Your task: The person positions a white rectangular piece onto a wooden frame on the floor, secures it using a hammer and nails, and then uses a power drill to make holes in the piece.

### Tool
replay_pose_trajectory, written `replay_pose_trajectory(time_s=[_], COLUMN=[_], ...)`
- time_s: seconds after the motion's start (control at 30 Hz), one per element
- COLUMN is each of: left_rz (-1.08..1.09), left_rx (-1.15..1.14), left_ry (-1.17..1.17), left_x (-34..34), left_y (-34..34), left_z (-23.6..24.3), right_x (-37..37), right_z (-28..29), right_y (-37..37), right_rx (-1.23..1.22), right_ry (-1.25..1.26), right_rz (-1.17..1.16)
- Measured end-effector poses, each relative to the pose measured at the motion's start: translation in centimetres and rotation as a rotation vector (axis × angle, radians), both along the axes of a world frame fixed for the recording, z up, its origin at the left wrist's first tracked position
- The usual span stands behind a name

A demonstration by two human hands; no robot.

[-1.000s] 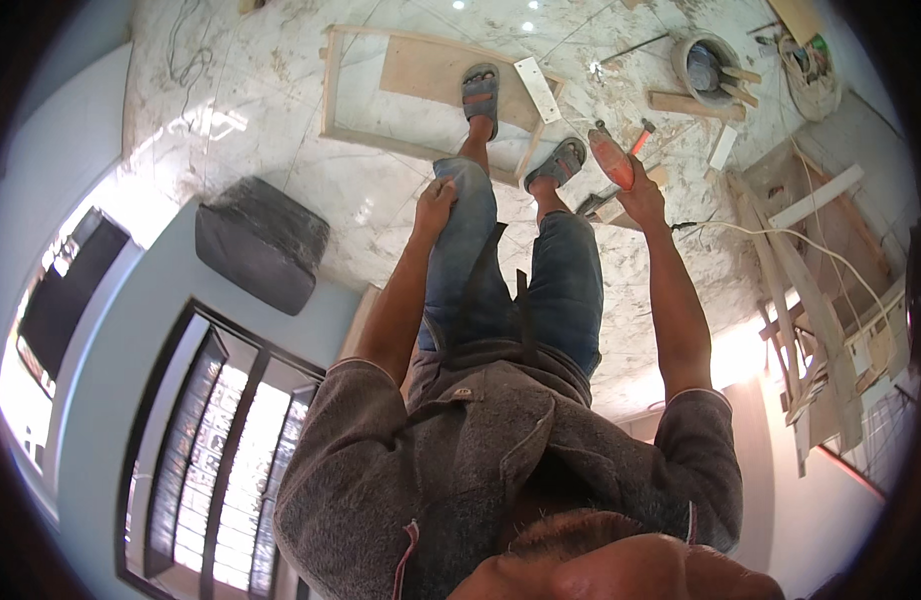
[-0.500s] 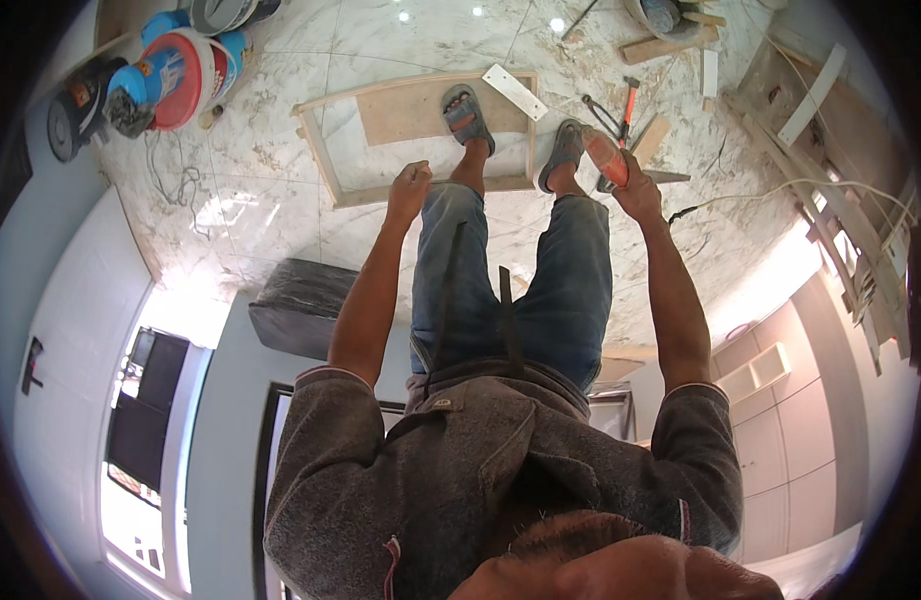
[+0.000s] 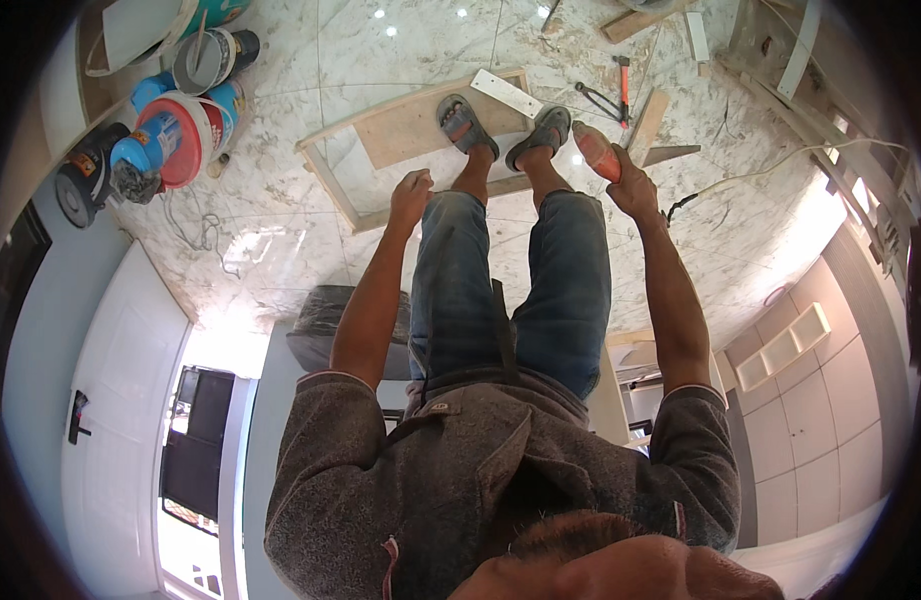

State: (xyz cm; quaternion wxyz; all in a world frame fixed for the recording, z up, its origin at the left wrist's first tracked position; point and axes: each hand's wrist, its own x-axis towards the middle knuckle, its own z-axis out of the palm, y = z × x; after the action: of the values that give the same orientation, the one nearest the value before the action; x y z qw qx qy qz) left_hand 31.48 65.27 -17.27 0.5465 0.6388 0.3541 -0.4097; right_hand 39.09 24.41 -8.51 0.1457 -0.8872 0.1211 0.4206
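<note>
My right hand (image 3: 633,190) is closed around a translucent bottle with orange-red contents (image 3: 600,157), tilted with its narrow end pointing away from me. It hangs over the floor just right of my right sandal. My left hand (image 3: 411,198) is beside my left knee with its fingers curled together; whatever they hold, if anything, is too small to make out. Below lies a rectangular wooden frame (image 3: 333,190) with a brown panel (image 3: 389,140) inside it. A white strip with holes (image 3: 507,93) rests across the frame's far right corner.
Right of the frame lie pincers (image 3: 599,98), an orange-handled hammer (image 3: 624,85), a wooden board (image 3: 648,126) and a dark pointed blade (image 3: 671,154). A cable (image 3: 771,178) crosses the right floor. Buckets (image 3: 189,135) stand far left; planks (image 3: 781,115) lean at right.
My right foot has shifted left onto the frame's right side. The view has turned a little. Both hands keep their pose, and the bottle stays in my right hand.
</note>
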Motion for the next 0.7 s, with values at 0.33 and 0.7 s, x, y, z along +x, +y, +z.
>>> replay_pose_trajectory(time_s=[0.33, 0.7], left_rz=[-0.053, 0.508], left_rx=[-0.016, -0.509], left_ry=[0.045, 0.458], left_x=[-0.5, 2.1], left_y=[-0.8, -21.4], left_z=[-1.7, -7.4], right_x=[-0.3, -2.0], right_z=[-2.0, -11.8], right_y=[-0.6, -1.8], right_rx=[-0.003, 0.132], right_ry=[0.050, -0.014], right_rz=[-0.015, 0.384])
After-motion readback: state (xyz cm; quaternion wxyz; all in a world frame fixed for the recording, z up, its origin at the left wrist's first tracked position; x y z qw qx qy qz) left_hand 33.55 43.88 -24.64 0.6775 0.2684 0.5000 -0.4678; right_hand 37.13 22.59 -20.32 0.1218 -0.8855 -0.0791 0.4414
